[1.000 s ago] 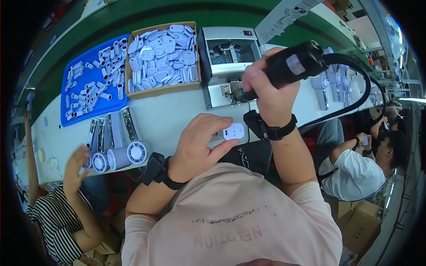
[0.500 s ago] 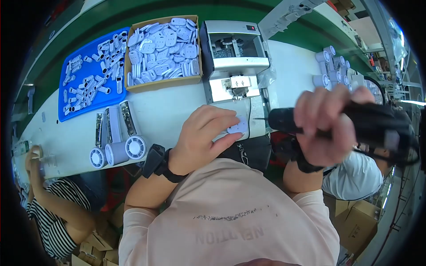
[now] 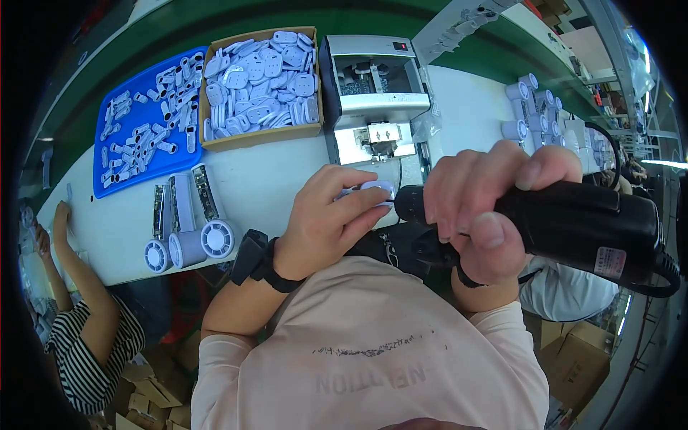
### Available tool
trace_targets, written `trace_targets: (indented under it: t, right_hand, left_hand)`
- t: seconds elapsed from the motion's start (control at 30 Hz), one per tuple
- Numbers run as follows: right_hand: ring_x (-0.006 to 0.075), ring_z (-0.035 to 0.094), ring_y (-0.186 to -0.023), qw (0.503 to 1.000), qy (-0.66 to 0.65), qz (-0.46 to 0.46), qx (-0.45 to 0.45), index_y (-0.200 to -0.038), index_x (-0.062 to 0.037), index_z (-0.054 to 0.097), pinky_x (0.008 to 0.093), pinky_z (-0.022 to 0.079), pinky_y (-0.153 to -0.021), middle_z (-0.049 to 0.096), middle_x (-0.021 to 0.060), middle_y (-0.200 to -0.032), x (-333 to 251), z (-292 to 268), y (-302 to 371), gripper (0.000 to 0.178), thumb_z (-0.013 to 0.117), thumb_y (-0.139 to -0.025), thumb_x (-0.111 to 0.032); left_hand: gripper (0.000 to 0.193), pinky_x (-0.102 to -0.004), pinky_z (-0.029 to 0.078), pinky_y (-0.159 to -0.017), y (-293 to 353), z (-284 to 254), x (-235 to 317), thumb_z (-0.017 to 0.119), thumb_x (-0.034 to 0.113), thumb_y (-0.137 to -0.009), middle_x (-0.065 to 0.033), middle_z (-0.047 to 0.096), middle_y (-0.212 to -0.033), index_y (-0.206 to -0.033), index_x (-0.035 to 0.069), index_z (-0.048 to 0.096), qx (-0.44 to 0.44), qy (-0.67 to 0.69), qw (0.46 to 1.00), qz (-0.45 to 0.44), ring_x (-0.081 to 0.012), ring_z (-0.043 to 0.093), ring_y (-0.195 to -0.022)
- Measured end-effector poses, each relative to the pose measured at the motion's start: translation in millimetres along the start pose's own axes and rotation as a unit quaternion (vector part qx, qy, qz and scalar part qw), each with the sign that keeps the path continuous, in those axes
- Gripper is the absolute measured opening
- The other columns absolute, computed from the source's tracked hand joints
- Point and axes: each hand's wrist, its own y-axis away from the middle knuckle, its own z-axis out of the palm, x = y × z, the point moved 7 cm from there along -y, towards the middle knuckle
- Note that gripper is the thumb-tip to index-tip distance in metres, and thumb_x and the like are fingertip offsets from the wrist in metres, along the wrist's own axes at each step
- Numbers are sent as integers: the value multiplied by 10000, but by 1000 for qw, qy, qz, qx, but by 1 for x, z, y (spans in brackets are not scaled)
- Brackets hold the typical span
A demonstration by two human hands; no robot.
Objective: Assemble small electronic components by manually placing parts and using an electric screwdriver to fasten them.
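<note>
One grip, my left hand (image 3: 320, 217), pinches a pale-lilac rounded plastic piece (image 3: 378, 187); my right hand (image 3: 491, 204) clasps a black cylindrical screwdriver (image 3: 577, 218).

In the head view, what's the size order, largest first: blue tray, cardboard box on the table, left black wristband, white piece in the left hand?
1. Blue tray and cardboard box: too alike to rank.
2. Left black wristband.
3. White piece in the left hand, partly hidden.

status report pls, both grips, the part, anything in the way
Left grip holding pale plastic part; right grip around black corded driver; driver's nose aimed at part, contact unclear; left fingers partly covering part.
</note>
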Motion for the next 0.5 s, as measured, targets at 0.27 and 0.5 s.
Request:
trace_targets:
  t: [0.27,0.5]
  right_hand:
    - [167,552,-584,1000,14,15,-5,-1258,-134,451,326,494,-567,546,33,-799,5,-9,-6,438,743,-934,-93]
    - [165,553,-599,996,0,-17,-92,-1288,-118,461,326,498,-571,548,39,-805,6,-3,-13,453,718,-923,-39]
  left_hand:
    - [286,-387,544,-737,-7,3,5,857,79,-788,-89,693,-1057,-1049,100,743,14,-6,1000,5,-302,674,-907]
    - [274,-385,542,-727,-5,-1,4,849,73,-797,-89,691,-1050,-1048,102,742,34,-24,999,-13,-297,662,-876]
